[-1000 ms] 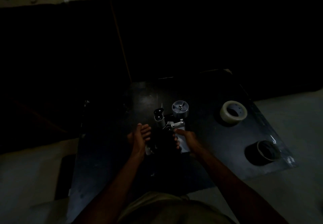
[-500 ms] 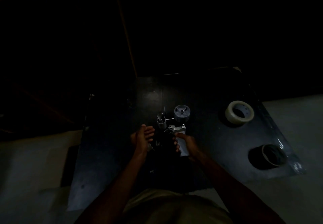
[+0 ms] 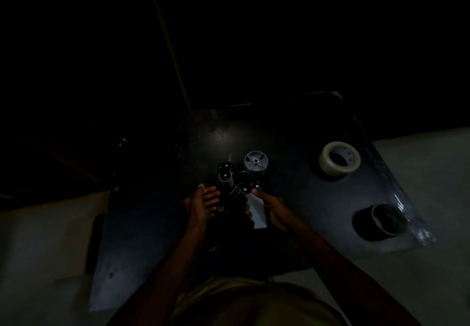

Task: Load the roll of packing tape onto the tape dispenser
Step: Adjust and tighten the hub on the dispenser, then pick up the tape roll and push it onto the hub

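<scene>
The tape dispenser lies on its side on a black mat, its grey spool hub bare and pointing up, with a small roller beside it. My right hand grips the dispenser's light plate near the dark handle, thumb on top and fingers curled under. My left hand is beside the handle on the left, fingers fairly straight, palm turned toward it; contact is too dark to tell. A clear roll of packing tape lies flat on the mat to the right, apart from both hands.
A second, dark roll of tape sits near the mat's right front corner. The mat lies on a pale floor. The area behind the mat is very dark. My lap fills the bottom edge.
My left hand has come off the handle and turned palm inward beside it. My right hand keeps its grip on the dispenser. Both rolls stay where they were.
</scene>
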Motion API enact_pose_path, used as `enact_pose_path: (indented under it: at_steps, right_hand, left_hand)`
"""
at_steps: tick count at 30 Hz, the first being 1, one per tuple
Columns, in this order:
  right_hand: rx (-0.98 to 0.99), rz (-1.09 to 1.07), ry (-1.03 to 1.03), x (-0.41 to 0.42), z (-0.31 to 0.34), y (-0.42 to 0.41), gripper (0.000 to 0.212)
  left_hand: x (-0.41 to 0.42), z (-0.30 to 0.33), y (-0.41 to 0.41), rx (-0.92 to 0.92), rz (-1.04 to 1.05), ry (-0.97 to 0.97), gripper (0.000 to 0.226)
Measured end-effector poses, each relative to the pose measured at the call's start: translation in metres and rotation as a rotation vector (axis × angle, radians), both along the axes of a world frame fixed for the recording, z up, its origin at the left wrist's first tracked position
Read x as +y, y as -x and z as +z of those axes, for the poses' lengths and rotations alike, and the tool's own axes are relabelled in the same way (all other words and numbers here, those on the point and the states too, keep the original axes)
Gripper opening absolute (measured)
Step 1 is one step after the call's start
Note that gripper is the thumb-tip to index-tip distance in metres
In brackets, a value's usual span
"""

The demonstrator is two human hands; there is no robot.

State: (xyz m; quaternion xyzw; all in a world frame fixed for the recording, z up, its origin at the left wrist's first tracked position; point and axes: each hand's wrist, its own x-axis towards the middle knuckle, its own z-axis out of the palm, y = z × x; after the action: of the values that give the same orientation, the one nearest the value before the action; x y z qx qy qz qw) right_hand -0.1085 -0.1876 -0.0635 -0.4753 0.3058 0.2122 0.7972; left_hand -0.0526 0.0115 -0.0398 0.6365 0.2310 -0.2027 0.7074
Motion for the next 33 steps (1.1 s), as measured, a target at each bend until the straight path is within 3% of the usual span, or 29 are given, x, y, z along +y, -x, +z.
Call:
enact_pose_path:
  at_steps: [3, 5, 7, 10, 13, 16, 18, 21, 25, 30, 33]
  right_hand:
    - [-0.005, -0.024, 0.296, -0.028, 0.004, 0.008, 0.035]
    - [-0.014, -0.069, 0.38, -0.049, 0.009, 0.01, 0.04]
    - [-0.06, -0.156, 0.497, -0.072, 0.013, 0.011, 0.028]
    - [-0.174, -0.24, 0.89, -0.111, 0.025, 0.016, 0.016]
    - [-0.196, -0.239, 1.227, -0.15, 0.026, 0.015, 0.027]
    - [-0.252, -0.16, 1.358, -0.178, 0.015, 0.01, 0.049]
    - [-0.148, 0.001, 1.447, -0.187, 0.012, 0.009, 0.062]
    - [0.028, 0.169, 1.615, -0.195, 0.004, 0.005, 0.06]
    - [0.015, 0.209, 1.582, -0.213, 0.001, -0.002, 0.056]
    - [-0.061, 0.193, 1.449, -0.21, 0.018, -0.002, 0.042]
    - [-0.162, -0.039, 1.075, -0.195, 0.049, 0.004, 0.044]
  left_hand:
    - [-0.004, -0.001, 0.002, -0.008, 0.005, 0.007, 0.042]
    - [-0.008, 0.001, 0.005, -0.009, -0.002, 0.018, 0.042]
    - [-0.013, 0.005, 0.007, -0.021, -0.003, 0.02, 0.041]
    - [-0.021, 0.01, 0.009, -0.018, -0.028, 0.054, 0.042]
    - [-0.036, 0.014, 0.014, -0.049, -0.021, 0.062, 0.042]
    - [-0.055, 0.02, 0.023, -0.081, -0.02, 0.09, 0.041]
    - [-0.07, 0.025, 0.03, -0.093, -0.017, 0.109, 0.039]
    - [-0.092, 0.03, 0.039, -0.103, -0.031, 0.155, 0.039]
    - [-0.114, 0.036, 0.045, -0.073, -0.123, 0.202, 0.035]
    - [-0.142, 0.038, 0.058, -0.177, -0.217, 0.124, 0.018]
    - [-0.158, 0.038, 0.058, -0.204, -0.222, 0.032, 0.016]
